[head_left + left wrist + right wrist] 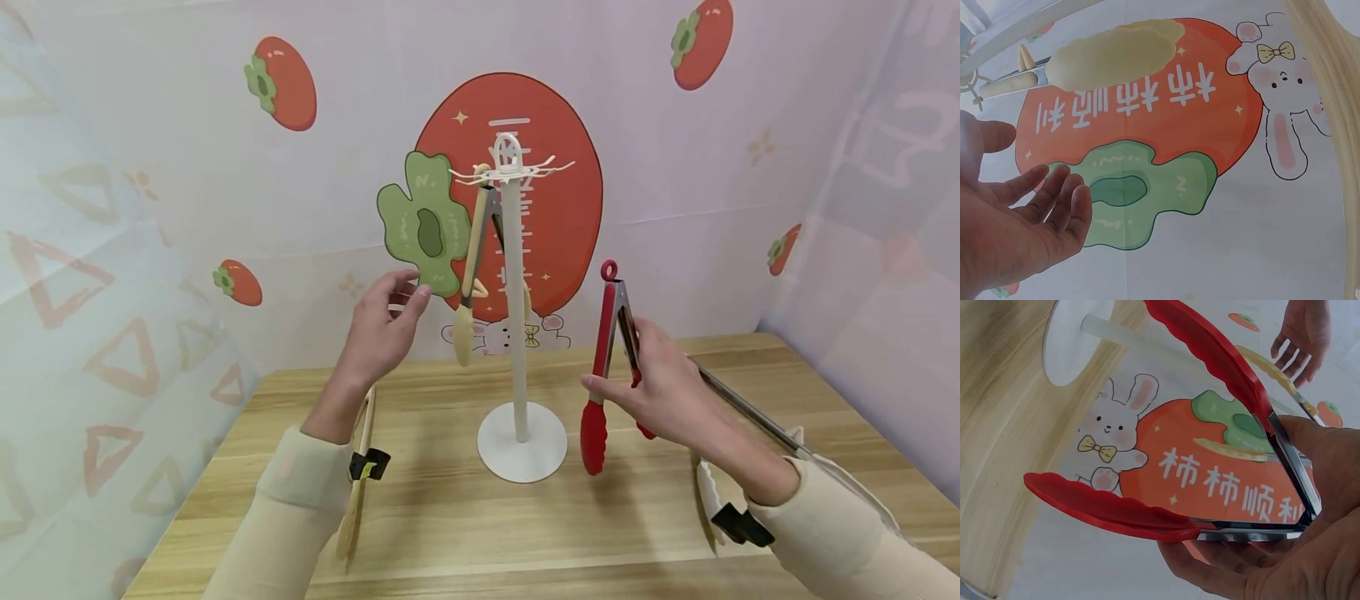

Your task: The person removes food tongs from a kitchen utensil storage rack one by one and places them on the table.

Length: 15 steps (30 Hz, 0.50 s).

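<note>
A white rack [517, 333] with a round base and a ring of hooks on top stands upright on the table. Cream-tipped tongs [464, 337] hang from a hook on its left side, their arms spread. My left hand [381, 329] is raised just left of these tongs, apart from them, fingers loosely bent and holding nothing. To the right of the rack my right hand [667, 387] grips red tongs [594, 433], which hang tips down above the table. In the right wrist view the arms of the red tongs [1110, 515] are spread apart, with thumb and fingers on either arm.
Under my right forearm lie white-tipped tongs [707, 492] with metal arms, partly hidden. A long pale beige utensil [351, 521] lies beside my left forearm, partly covered. The wooden table [442, 533] ends at a printed cloth backdrop [337, 200].
</note>
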Available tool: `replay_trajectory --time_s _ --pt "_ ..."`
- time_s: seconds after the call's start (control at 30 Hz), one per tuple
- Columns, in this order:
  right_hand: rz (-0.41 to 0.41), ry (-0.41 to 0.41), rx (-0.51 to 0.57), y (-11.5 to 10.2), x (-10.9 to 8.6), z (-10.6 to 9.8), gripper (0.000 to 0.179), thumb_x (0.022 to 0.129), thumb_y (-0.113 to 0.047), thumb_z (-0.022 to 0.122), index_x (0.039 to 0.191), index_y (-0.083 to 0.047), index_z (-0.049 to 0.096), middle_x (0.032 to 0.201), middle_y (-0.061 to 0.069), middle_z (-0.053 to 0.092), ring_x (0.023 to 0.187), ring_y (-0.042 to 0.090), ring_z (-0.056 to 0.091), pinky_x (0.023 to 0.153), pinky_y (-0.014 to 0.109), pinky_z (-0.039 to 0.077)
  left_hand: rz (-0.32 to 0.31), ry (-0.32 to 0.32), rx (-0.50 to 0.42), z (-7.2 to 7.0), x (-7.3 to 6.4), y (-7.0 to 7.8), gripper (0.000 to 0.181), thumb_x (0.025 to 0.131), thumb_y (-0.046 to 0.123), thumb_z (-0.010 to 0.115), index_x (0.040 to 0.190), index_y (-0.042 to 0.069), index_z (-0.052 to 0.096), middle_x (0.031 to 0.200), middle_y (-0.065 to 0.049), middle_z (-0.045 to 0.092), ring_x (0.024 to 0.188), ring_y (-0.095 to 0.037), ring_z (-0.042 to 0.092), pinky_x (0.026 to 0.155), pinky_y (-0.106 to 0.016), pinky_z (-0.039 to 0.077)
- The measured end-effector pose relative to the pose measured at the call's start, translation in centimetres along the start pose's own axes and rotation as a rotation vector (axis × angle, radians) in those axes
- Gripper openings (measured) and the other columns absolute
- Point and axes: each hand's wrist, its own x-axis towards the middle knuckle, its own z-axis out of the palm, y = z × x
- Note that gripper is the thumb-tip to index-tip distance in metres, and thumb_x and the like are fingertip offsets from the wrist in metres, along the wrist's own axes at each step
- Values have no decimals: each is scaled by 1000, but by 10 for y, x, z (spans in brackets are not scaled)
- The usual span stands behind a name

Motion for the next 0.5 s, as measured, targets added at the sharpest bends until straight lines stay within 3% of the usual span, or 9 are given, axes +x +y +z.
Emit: replay_trajectory --time_s 0.33,0.43,0.5 --pt "60 -53 -30 8 -2 5 101 83 -63 75 142 9 35 120 24 52 99 39 57 79 53 51 27 -10 -25 5 8 2 41 105 27 56 137 2 56 117 -16 62 110 -29 57 92 -42 47" --pt "77 -68 -49 10 -2 7 100 83 -63 75 140 9 36 122 25 52 101 39 57 78 53 52 26 -17 -37 6 9 3 42 105 27 56 138 1 56 118 -15 62 111 -28 56 94 -42 47" --pt "89 -77 -68 12 -2 8 96 82 -63 76 135 8 40 116 23 52 95 36 56 71 47 52 21 -24 -42 7 10 4 43 105 28 55 139 1 55 120 -15 62 113 -28 56 95 -42 46"
